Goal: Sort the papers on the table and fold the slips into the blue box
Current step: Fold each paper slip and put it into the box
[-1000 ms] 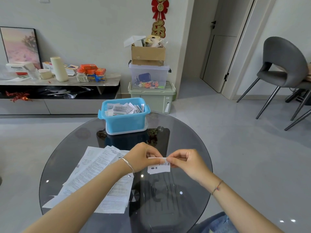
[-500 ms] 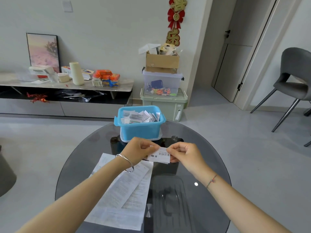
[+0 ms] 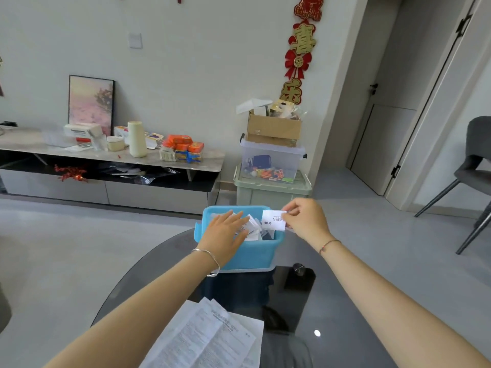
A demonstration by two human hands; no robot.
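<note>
Far beyond the left hand [image 3: 224, 235], a low cabinet [image 3: 39, 144] runs along the wall. On its pale top a framed picture [image 3: 90, 103] leans against the wall, with a white box [image 3: 82, 130], a cream cone [image 3: 137, 139] and a stack of orange packets [image 3: 183, 146] beside it. A red tinsel ornament [image 3: 70, 173] lies on the shelf beneath. Straight past the right hand [image 3: 303, 221], a cardboard box [image 3: 273, 127] sits on a clear bin [image 3: 276, 155], which sits on a green bin [image 3: 255, 192]. A red-and-gold hanging [image 3: 299, 54] is on the wall above them. Further right of that hand are a grey door [image 3: 382, 144] and a grey chair [image 3: 478, 144].
</note>
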